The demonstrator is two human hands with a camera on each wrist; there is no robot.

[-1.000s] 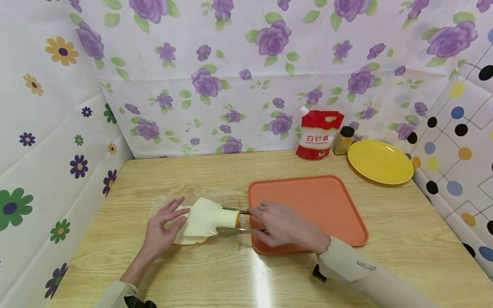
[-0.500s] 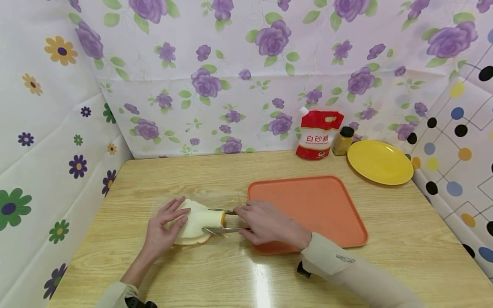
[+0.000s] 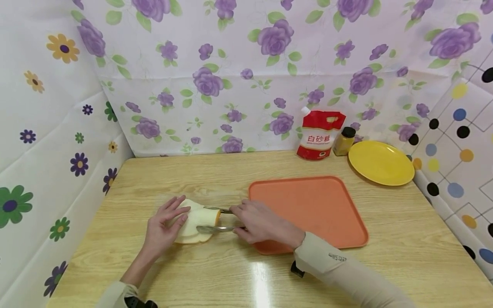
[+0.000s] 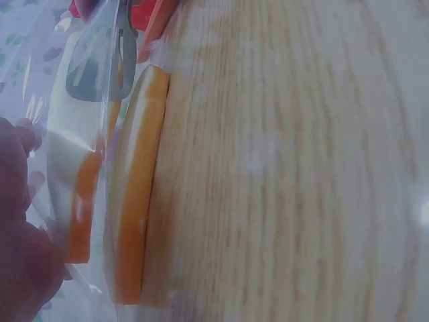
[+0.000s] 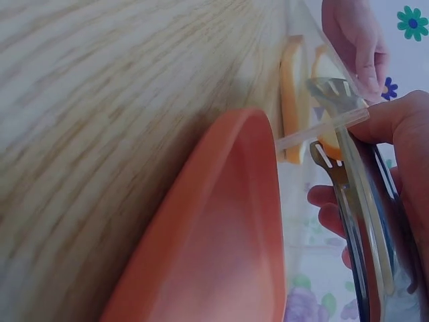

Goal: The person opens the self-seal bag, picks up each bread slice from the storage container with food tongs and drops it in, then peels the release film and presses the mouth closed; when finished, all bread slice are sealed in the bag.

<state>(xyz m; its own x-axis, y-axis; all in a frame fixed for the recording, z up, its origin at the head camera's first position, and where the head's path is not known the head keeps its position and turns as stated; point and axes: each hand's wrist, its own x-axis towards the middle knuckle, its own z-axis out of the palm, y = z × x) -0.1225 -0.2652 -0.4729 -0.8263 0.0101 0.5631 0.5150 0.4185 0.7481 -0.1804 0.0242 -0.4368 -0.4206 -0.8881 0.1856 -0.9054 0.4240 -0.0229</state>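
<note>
Two bread slices lie overlapping at the left of the table inside a clear plastic bag [image 4: 107, 127]. The lower slice [image 4: 139, 194] is flat on the wood; the upper slice [image 3: 204, 217] lies over it, its near edge bent between the two arms of metal tongs [image 3: 217, 229]. My right hand [image 3: 258, 223] grips the tongs from the right, thumb on one side and fingers on the other. At the slices' left edge my left hand [image 3: 165, 224] holds the bag, thumb and fingertips close together. The film hides exactly how those fingertips meet.
An orange tray [image 3: 308, 207] stands right of the bread, under and beside my right hand. Along the back wall are a red and white sugar pouch [image 3: 319, 136], a small jar with a black lid [image 3: 344, 142] and a yellow plate [image 3: 381, 163].
My right hand and the tongs have moved left, carrying the upper slice further over the lower one and deeper into the bag. My left hand has stayed in place.
</note>
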